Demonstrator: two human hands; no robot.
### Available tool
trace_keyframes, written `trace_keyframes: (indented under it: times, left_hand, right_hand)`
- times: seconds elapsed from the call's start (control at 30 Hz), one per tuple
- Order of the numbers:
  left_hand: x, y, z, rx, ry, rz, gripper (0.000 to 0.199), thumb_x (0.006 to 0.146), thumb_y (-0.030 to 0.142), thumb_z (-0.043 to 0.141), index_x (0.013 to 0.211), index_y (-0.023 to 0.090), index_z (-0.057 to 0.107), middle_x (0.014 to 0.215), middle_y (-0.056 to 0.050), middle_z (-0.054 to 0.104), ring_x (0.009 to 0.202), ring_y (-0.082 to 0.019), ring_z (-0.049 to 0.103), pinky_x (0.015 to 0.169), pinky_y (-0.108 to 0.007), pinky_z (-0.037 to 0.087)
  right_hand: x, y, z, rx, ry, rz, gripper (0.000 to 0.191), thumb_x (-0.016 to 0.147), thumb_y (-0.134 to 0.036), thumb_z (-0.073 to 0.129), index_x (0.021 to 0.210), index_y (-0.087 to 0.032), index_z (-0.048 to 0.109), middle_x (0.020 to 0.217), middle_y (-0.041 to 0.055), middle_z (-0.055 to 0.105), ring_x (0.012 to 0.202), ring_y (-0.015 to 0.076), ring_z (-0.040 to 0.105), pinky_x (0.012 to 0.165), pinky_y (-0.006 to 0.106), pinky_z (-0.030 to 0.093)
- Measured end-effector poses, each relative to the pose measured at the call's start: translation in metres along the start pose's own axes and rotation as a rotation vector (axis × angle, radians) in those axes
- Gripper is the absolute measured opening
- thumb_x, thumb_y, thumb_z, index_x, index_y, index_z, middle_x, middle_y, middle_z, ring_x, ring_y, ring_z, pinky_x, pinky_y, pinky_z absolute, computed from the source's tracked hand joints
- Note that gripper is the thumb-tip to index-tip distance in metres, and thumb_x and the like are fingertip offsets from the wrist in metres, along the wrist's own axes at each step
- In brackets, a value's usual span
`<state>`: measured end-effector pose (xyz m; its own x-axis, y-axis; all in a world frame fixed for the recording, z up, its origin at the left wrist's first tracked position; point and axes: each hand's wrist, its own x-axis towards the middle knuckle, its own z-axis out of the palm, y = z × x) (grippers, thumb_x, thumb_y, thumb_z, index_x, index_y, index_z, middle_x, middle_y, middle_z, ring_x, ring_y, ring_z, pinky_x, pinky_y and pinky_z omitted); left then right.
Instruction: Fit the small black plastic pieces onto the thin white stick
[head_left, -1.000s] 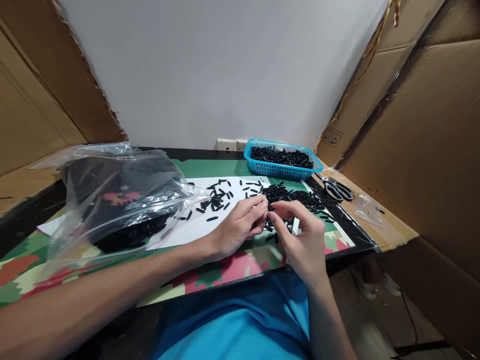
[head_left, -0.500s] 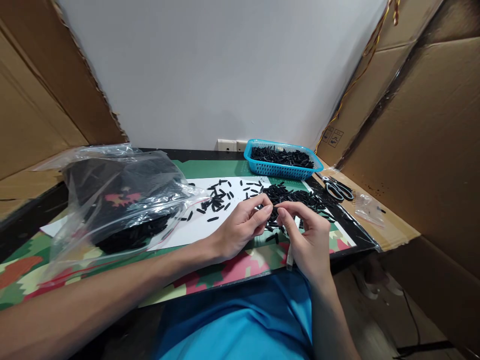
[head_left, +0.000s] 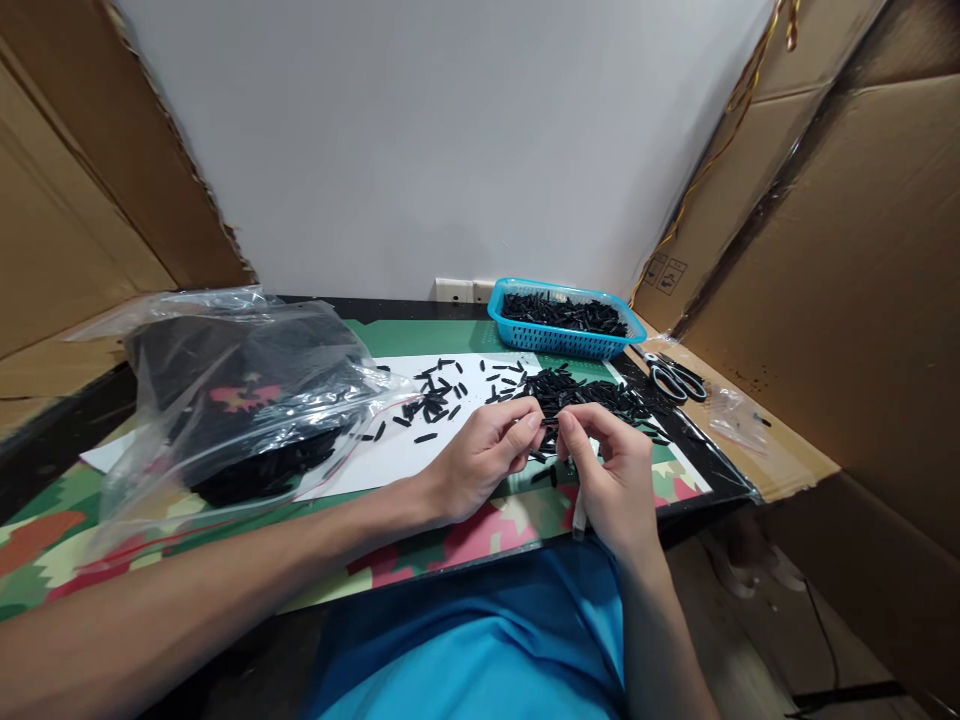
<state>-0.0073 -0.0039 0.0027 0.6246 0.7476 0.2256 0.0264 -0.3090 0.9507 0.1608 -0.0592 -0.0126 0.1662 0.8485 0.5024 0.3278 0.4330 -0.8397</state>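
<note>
My left hand [head_left: 487, 450] is closed, its thumb and forefinger pinching one end of a small black strip [head_left: 550, 422]. At the strip's other end, the thumb and forefinger of my right hand [head_left: 604, 470] are pinched as well. The fingertips hide most of the strip, so its exact kind does not show. Just beyond the hands lies a heap of short black pieces [head_left: 592, 395]. More loose black pieces [head_left: 435, 400] are scattered over a white sheet [head_left: 390, 455]. A narrow pale object [head_left: 580, 518] shows beside my right palm; whether it is held I cannot tell.
A blue basket [head_left: 564, 345] full of black pieces stands against the wall. To the left lies a clear zip bag [head_left: 247, 420] with black pieces inside. Scissors [head_left: 675, 380] and a small plastic bag [head_left: 736, 418] lie at the right. Cardboard walls [head_left: 847, 260] flank the table.
My right hand has shifted slightly left, and its fingertips have turned a little on the black strip. My left hand has barely moved.
</note>
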Motion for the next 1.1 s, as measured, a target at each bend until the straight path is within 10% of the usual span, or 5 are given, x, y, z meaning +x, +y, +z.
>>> trace_keyframes:
  times: [0.43, 0.67, 0.87, 1.1]
  left_hand:
    - [0.003, -0.003, 0.001, -0.068, 0.037, -0.002, 0.045, 0.104, 0.054, 0.048, 0.076, 0.019, 0.047, 0.066, 0.005, 0.045, 0.054, -0.008, 0.038, 0.048, -0.022, 0.028]
    - [0.004, -0.008, 0.0, -0.221, -0.022, -0.131, 0.05, 0.102, 0.062, 0.04, 0.079, 0.019, 0.049, 0.049, 0.008, 0.036, 0.043, -0.007, 0.024, 0.043, -0.02, 0.02]
    - [0.01, -0.011, -0.005, -0.383, 0.099, -0.179, 0.041, 0.099, 0.06, 0.045, 0.086, 0.021, 0.049, 0.048, 0.008, 0.039, 0.04, -0.009, 0.027, 0.041, -0.019, 0.019]
    - [0.015, -0.005, -0.01, -0.697, 0.206, -0.176, 0.031, 0.101, 0.052, 0.044, 0.105, 0.022, 0.053, 0.075, 0.001, 0.055, 0.063, -0.013, 0.05, 0.059, -0.022, 0.039]
  right_hand:
    - [-0.001, -0.002, 0.005, 0.034, 0.019, -0.047, 0.012, 0.1, -0.03, 0.064, 0.098, -0.021, 0.072, 0.079, 0.0004, 0.07, 0.068, 0.015, 0.065, 0.063, 0.027, 0.052]
    - [0.048, -0.047, -0.013, -0.025, 0.752, -0.448, 0.014, 0.099, -0.033, 0.066, 0.089, -0.023, 0.067, 0.076, 0.0011, 0.06, 0.06, 0.0154, 0.058, 0.057, 0.032, 0.044]
    - [0.105, -0.039, -0.025, -0.53, 0.115, -0.215, 0.045, 0.085, -0.044, 0.08, 0.12, -0.017, 0.072, 0.079, 0.0056, 0.075, 0.061, 0.0179, 0.06, 0.059, 0.031, 0.041]
    - [0.029, -0.025, -0.008, -0.172, -0.2, -0.118, 0.016, 0.096, -0.037, 0.069, 0.097, -0.022, 0.076, 0.076, -0.0011, 0.07, 0.062, 0.013, 0.056, 0.058, 0.025, 0.043]
